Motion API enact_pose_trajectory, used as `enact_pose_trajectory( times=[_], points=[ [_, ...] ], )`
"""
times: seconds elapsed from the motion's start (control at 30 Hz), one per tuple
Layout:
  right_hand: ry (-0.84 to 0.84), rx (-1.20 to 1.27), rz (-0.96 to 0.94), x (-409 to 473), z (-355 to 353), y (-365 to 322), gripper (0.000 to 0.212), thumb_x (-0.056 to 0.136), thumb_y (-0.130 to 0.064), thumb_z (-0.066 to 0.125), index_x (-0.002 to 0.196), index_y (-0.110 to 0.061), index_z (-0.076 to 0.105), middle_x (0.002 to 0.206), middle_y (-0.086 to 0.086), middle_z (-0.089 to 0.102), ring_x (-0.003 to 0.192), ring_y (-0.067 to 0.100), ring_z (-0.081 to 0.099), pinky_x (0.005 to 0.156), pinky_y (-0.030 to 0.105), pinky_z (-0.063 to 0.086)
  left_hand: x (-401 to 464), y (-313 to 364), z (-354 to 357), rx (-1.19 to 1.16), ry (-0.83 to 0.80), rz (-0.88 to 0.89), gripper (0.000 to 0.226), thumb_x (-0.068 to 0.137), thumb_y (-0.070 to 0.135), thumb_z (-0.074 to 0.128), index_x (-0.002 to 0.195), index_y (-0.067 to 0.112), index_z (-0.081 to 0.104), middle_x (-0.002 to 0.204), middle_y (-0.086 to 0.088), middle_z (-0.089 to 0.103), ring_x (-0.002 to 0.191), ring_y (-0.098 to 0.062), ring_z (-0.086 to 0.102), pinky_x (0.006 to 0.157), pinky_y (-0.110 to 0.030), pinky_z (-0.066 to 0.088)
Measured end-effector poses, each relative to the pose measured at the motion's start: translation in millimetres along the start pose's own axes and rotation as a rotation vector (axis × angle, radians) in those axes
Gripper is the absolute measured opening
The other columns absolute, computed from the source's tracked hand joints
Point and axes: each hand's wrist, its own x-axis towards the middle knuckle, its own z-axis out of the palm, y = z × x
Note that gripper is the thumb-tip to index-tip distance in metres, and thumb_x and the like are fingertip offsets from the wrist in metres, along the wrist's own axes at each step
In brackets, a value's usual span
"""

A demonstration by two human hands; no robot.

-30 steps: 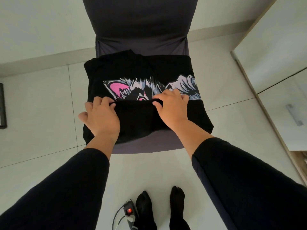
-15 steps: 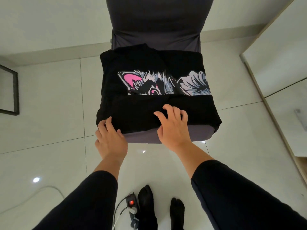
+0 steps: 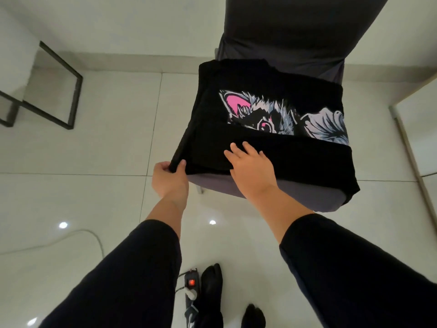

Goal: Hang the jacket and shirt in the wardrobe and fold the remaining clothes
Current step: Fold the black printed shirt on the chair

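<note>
A black T-shirt [image 3: 264,79] with a pink and grey animal print lies partly folded on the seat of a dark grey chair [image 3: 307,195]. Its lower part is folded up over the print. My left hand [image 3: 169,177] pinches the shirt's near left corner at the seat's edge, thumb and fingers closed on the fabric. My right hand [image 3: 250,169] lies flat on the folded band, fingers spread, pressing it down. Both arms wear dark sleeves.
The chair's tall back [image 3: 295,31] rises behind the shirt. A black metal frame [image 3: 71,91] stands at the left by the wall. A power strip [image 3: 191,284] with a red light and a white cable [image 3: 94,235] lie on the tiled floor near my feet. A pale wardrobe panel [image 3: 416,110] is at the right.
The view has swung left, so the chair now sits to the right. My left hand slid off the fold to the near left corner and pinched it. My right hand moved down onto the band.
</note>
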Motion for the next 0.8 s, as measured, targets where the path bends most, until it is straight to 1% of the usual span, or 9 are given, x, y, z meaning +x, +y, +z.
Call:
enact_pose_trajectory(
  times=[0.07,0.17,0.3,0.4,0.47,0.53,0.6,0.7,0.8],
  points=[
    [0.001,0.037,-0.047,-5,-4,-7,0.051,0.099,-0.027,0.044,0.148,-0.023,0.030,0.157,-0.003,0.026,0.146,0.023,0.017,0.112,0.044,0.030,-2,-3,-9,-0.025,0.061,-0.050,0.023,0.089,0.022,0.064,0.105,0.014,0.049,0.085,0.004,0.051,0.083,-0.017,0.055,0.074,-0.026,0.044],
    [-0.018,0.022,-0.102,-16,2,-17,0.050,0.097,-0.032,0.042,0.146,-0.022,0.036,0.157,0.000,0.027,0.146,0.026,0.018,0.112,0.046,0.028,-5,-13,-21,0.012,0.061,-0.092,0.026,0.091,0.018,0.061,0.113,0.010,0.050,0.086,0.004,0.048,0.081,-0.017,0.052,0.073,-0.026,0.041],
    [0.081,0.109,-0.081,-21,8,-19,0.056,0.089,-0.046,0.028,0.129,-0.024,0.058,0.147,0.001,0.044,0.138,0.027,0.034,0.107,0.048,0.034,-2,-13,-25,0.139,0.024,-0.029,0.032,0.092,0.016,0.058,0.121,0.009,0.047,0.106,-0.004,0.055,0.084,-0.018,0.053,0.071,-0.028,0.043],
    [0.208,0.161,-0.066,-12,7,-10,0.039,0.092,-0.031,0.038,0.113,-0.021,0.068,0.128,0.002,0.059,0.120,0.026,0.053,0.093,0.043,0.045,0,-9,-18,0.485,-0.017,0.155,0.042,0.091,0.016,0.056,0.130,0.013,0.040,0.129,-0.009,0.044,0.107,-0.026,0.050,0.080,-0.036,0.044],
    [0.231,0.138,-0.066,-6,6,-2,0.031,0.085,-0.014,0.056,0.114,-0.017,0.066,0.124,0.006,0.059,0.115,0.027,0.056,0.091,0.041,0.045,-2,-6,-8,0.651,-0.016,0.325,0.048,0.090,0.017,0.052,0.135,0.017,0.036,0.137,-0.006,0.034,0.121,-0.026,0.039,0.093,-0.039,0.038],
    [0.236,0.113,-0.021,-3,3,7,0.042,0.080,-0.006,0.062,0.120,-0.018,0.062,0.127,0.006,0.056,0.119,0.025,0.052,0.096,0.040,0.042,-5,1,5,0.665,-0.070,0.455,0.044,0.093,0.019,0.045,0.136,0.021,0.036,0.139,-0.003,0.034,0.124,-0.024,0.036,0.098,-0.039,0.034],
    [0.264,0.104,0.085,-1,-3,18,0.047,0.083,-0.006,0.059,0.127,-0.020,0.055,0.131,0.004,0.051,0.124,0.024,0.046,0.101,0.039,0.037,-5,11,19,0.637,-0.123,0.510,0.040,0.097,0.025,0.041,0.136,0.022,0.038,0.140,-0.003,0.036,0.125,-0.024,0.036,0.100,-0.040,0.034],
    [0.236,0.097,0.267,2,-6,39,0.040,0.096,-0.020,0.045,0.136,-0.019,0.042,0.135,0.005,0.043,0.126,0.024,0.039,0.105,0.039,0.031,1,32,34,0.573,-0.111,0.488,0.047,0.098,0.031,0.044,0.141,0.019,0.032,0.141,-0.006,0.040,0.129,-0.025,0.036,0.103,-0.044,0.034],
    [0.165,0.110,0.352,5,-6,55,0.033,0.101,-0.029,0.034,0.131,-0.019,0.043,0.130,0.006,0.043,0.122,0.024,0.037,0.106,0.041,0.028,11,45,40,0.655,-0.100,0.524,0.044,0.097,0.030,0.047,0.139,0.022,0.037,0.135,-0.007,0.046,0.125,-0.026,0.040,0.099,-0.042,0.036]
  ],
)
